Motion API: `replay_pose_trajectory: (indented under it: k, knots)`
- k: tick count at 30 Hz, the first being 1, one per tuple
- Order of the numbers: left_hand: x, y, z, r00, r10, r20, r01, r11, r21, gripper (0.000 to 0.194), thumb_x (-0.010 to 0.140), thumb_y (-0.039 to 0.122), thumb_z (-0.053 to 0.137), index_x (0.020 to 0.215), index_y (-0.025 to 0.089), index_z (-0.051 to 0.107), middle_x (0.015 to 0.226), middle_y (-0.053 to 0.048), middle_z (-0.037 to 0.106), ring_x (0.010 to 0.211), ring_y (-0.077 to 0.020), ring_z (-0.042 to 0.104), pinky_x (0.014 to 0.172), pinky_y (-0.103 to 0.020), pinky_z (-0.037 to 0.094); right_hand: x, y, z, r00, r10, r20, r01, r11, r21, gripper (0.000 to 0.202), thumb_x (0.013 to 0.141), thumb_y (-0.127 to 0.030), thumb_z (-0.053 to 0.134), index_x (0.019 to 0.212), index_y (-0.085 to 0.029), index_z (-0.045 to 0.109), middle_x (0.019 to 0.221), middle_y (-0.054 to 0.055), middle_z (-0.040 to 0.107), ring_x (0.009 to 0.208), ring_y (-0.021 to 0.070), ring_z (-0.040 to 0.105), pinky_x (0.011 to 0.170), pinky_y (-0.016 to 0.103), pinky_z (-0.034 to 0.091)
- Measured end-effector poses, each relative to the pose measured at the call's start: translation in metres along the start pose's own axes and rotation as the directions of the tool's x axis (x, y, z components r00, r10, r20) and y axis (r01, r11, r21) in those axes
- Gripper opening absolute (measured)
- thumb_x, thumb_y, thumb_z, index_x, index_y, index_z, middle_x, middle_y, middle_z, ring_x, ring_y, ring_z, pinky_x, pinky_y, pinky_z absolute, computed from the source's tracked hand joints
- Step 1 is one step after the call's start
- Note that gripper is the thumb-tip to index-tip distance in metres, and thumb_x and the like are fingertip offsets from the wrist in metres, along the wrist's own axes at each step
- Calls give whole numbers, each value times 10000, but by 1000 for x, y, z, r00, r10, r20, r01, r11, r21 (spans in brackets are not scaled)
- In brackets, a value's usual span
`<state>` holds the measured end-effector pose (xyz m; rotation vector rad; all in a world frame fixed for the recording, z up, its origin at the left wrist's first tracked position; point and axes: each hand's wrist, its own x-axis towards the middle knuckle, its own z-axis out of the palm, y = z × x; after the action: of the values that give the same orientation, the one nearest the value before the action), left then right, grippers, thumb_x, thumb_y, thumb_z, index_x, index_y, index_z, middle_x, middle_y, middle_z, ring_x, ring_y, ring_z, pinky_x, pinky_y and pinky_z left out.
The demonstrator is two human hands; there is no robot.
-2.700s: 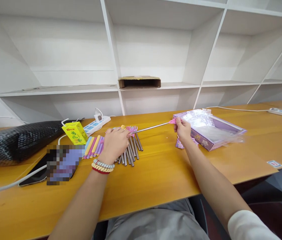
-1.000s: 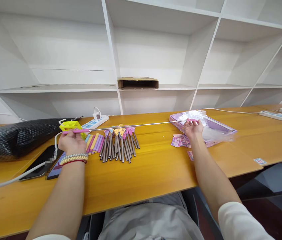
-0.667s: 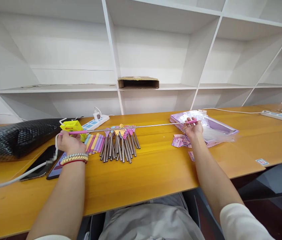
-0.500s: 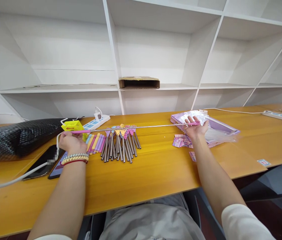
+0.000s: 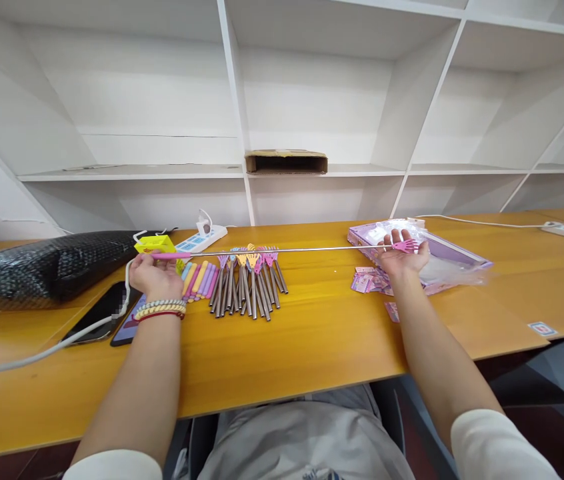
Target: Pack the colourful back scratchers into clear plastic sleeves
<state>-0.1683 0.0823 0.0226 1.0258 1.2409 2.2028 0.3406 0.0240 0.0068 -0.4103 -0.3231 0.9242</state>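
Observation:
A telescopic back scratcher [image 5: 292,250] is stretched out level between my hands, its thin metal rod pulled long. My left hand [image 5: 156,277] holds its pink handle loosely, with fingers partly curled and partly hidden. On the other side my right hand [image 5: 405,257] is palm up with its fingers spread. The scratcher's pink hand-shaped head lies across that palm and fingers. Beneath the rod, several shortened back scratchers [image 5: 245,287] lie side by side with coloured heads and steel tubes. Left of them is a row of pastel handle sleeves [image 5: 201,280].
A yellow box [image 5: 155,243], a power strip [image 5: 202,241] and a black bubble-wrapped package [image 5: 52,270] stand at the left. Two phones [image 5: 99,313] lie under a white cable [image 5: 62,343]. At right are a purple box [image 5: 462,250] with clear plastic and small printed cards [image 5: 369,281].
The left grip on the handle has loosened, with more of the palm turned up. The scratcher's head shows more fully over the right palm. The whole view has shifted slightly.

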Motion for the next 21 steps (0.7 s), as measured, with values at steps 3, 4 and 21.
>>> replay_pose_trajectory:
  k: [3,4,21]
  knots:
    - [-2,6,1,975,-162,-149,136,975,-175,189,727,43,346,695,189,230,605,19,414,758,-114,592,633,-297,457,1,0,-1,1000,11,22,-12,999,36,422,856,-515,212,811,-216,507,828,18,588,671,129,574,532,290,489]
    - [-3,7,1,958,-209,-195,164,961,-223,193,727,25,348,704,189,249,614,20,426,753,-111,594,626,-290,458,1,0,-1,1000,11,29,-12,999,41,374,865,-463,233,820,-215,509,823,15,590,657,123,571,530,282,485]
    - [-107,11,77,925,-144,351,246,932,-265,327,681,207,680,846,193,398,741,10,584,702,-158,655,676,-342,549,-52,69,44,902,226,369,-75,922,-381,329,790,-531,454,867,-215,505,737,23,660,588,161,636,457,259,484]
